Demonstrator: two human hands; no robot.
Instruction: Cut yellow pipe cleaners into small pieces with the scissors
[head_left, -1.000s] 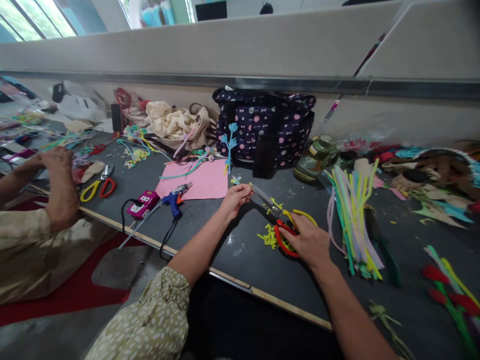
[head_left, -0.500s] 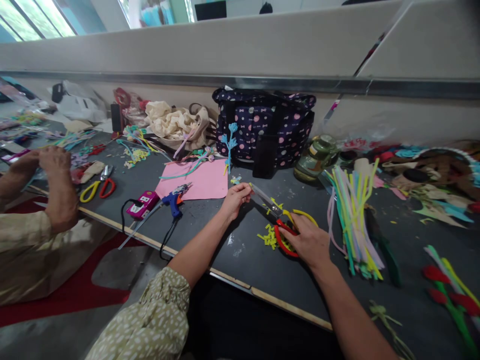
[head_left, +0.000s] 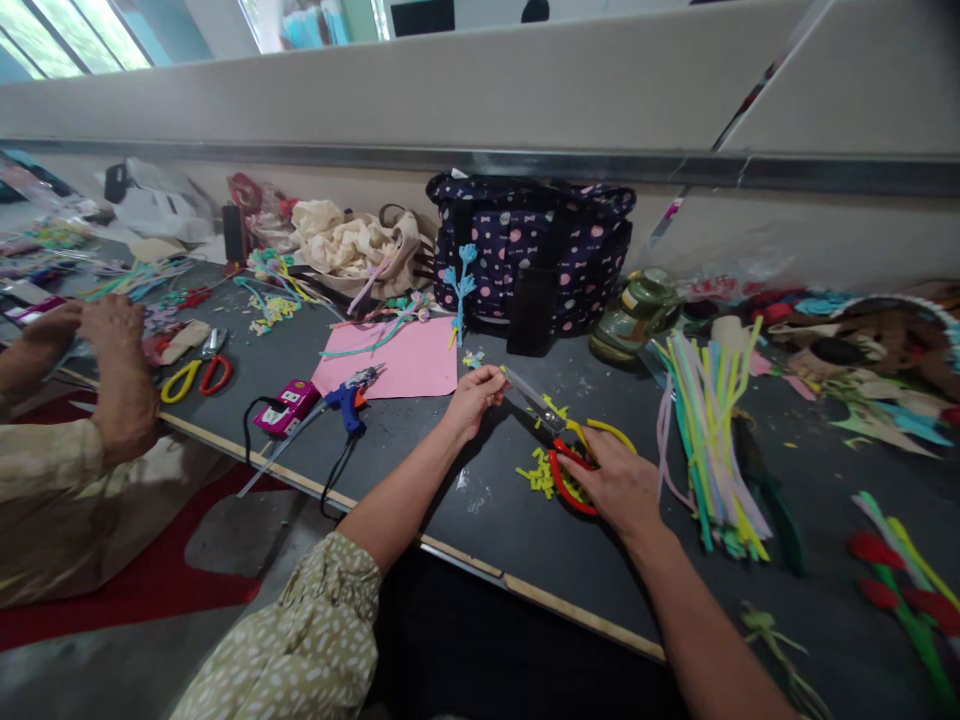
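My right hand [head_left: 619, 480] grips the red and yellow handles of a pair of scissors [head_left: 556, 422], whose blades point up and left. At the blade tips, my left hand [head_left: 478, 397] is pinched closed on a tiny yellow-green piece [head_left: 505, 372], mostly hidden by the fingers. Short yellow-green cuttings [head_left: 537, 474] lie on the dark table [head_left: 480, 520] under and beside the scissors. Behind my left hand is a pink sheet [head_left: 420, 360], with a blue stemmed flower [head_left: 461, 285] at its right edge.
A blue glue gun [head_left: 346, 405] and a magenta power block [head_left: 289, 408] lie left. Behind stand a patterned bag [head_left: 585, 240] and a jar [head_left: 630, 315]. Pipe cleaners [head_left: 712, 440] are bundled right. Another person's hands [head_left: 112, 325] work at far left, near other scissors [head_left: 199, 372].
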